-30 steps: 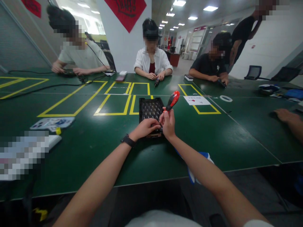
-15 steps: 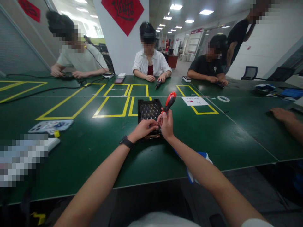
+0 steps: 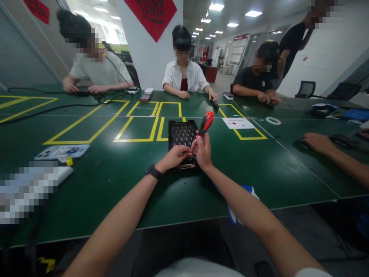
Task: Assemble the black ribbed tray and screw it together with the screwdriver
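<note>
A screwdriver [image 3: 206, 122] with a red and black handle is held handle up, tilted right, in my right hand [image 3: 204, 152], whose fingers close around its lower part. My left hand [image 3: 174, 157], a dark watch [image 3: 154, 172] on its wrist, pinches at the screwdriver's lower end. What the left fingertips hold is too small to make out. Both hands are above the near part of an open black case [image 3: 170, 132] with rows of small metallic pieces, which look like bits. My hands hide part of the case's near end.
A phone [image 3: 62, 153] and a yellow piece [image 3: 69, 161] lie left. To the right are a paper sheet [image 3: 238, 123], a white ring [image 3: 273, 120] and another person's hand [image 3: 318, 143]. A blue-white item [image 3: 249, 191] is under my right forearm. Several people sit across the table [image 3: 121, 204].
My hands and the screwdriver stay almost in place, with slight finger movement. Across the table, a person's hand has moved a dark tool rightward. The other person's hand at right has moved further in.
</note>
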A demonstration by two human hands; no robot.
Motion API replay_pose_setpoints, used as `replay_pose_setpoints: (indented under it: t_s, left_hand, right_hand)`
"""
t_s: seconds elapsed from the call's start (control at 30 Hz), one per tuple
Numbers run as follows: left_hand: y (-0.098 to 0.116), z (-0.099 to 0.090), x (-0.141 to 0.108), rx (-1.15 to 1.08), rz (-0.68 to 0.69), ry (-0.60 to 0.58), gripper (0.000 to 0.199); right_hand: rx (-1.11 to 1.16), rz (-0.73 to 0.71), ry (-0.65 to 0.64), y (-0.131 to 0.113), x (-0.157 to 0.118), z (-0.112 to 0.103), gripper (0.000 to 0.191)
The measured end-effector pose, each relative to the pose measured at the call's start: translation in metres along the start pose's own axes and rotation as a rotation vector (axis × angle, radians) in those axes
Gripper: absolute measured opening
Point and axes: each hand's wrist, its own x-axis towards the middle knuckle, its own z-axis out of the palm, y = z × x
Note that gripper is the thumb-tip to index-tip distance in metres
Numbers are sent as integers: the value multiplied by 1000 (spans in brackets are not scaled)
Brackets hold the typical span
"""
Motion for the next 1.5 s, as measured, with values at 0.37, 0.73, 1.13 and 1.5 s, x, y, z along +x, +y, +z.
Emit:
replay_pose_setpoints:
  t_s: [0.37,0.73,1.13,1.5]
  left_hand:
    - [-2,2,-2,-39,-79,46,16]
    - [-3,1,1,8,-49,2,18]
    - [-2,4,-2,-67,-125,490,21]
    - [-13,4,-4,74,-361,524,31]
  right_hand:
    - [12,-16,8,-1,0,1,27]
    - [17,-15,45,-3,-1,2,28]
    - [-292,-146,256,-6,7,-5,25]
    - [-359,-42,69,6,6,-4,23]
